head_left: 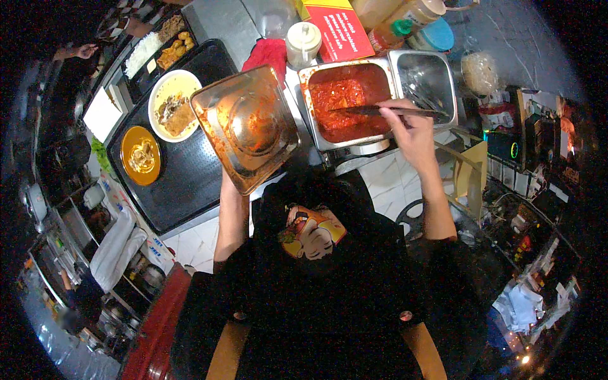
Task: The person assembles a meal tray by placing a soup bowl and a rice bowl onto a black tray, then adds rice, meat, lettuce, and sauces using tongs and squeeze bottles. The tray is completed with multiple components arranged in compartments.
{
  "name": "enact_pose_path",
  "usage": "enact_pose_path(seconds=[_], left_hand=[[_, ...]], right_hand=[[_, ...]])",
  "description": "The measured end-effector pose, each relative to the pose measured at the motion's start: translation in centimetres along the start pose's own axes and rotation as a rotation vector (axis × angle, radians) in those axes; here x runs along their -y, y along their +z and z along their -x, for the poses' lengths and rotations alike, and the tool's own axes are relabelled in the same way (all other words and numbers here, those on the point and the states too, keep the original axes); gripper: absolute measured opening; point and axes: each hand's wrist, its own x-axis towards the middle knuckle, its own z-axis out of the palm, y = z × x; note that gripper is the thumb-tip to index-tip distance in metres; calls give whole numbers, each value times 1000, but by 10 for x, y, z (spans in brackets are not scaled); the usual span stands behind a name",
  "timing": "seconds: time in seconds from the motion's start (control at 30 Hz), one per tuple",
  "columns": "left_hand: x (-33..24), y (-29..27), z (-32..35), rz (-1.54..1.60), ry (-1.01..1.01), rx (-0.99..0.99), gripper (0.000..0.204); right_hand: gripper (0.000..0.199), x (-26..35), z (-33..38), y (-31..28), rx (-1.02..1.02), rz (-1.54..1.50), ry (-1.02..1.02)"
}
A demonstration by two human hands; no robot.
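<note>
My left hand (229, 183) holds up a square steel lid (246, 126), tilted with its sauce-smeared underside toward me; the hand is mostly hidden behind the lid. My right hand (410, 130) grips dark tongs (380, 110) that reach left into a steel pan (316, 120) full of red, saucy food. An empty steel pan (425, 79) sits right beside it.
A black tray (183, 183) at the left carries a white bowl of food (172, 105) and a small orange bowl (140, 155). Behind the pans stand a white lidded jar (303, 43), a red cloth (267, 54), a red-and-yellow box (339, 28) and bottles. Another person's hand (81, 50) shows at far left.
</note>
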Motion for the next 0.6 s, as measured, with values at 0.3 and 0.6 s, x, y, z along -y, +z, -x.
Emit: enact_pose_path(seconds=[0.3, 0.6], left_hand=[[1, 5, 1, -158, -2, -81, 62], [4, 6, 6, -396, 4, -188, 61]], right_hand=[[19, -2, -44, -33, 110, -13, -30], [23, -2, -80, -25, 426, 104, -50]])
